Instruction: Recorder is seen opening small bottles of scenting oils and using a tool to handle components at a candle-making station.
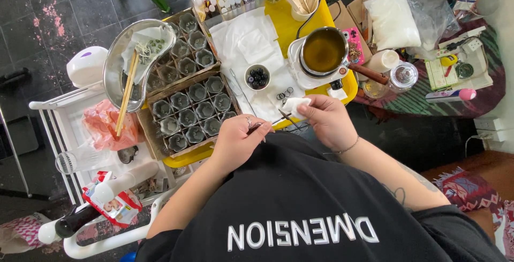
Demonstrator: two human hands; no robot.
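Head view looks straight down: the left hand point(235, 140), fingers curled shut, grips thin metal tweezers point(276, 120) whose long axis runs from lower left to upper right, the tip pointing up-right into a soft white wad of tissue point(294, 105). The right hand point(327, 120) pinches that wad closed between thumb and fingers, just right of frame centre, above the yellow tray point(284, 26). Near them lie a small round bowl of dark beads point(257, 76), a shiny metal pot of amber liquid point(323, 51), and cardboard boxes of grey faceted cups point(187, 109) at centre left.
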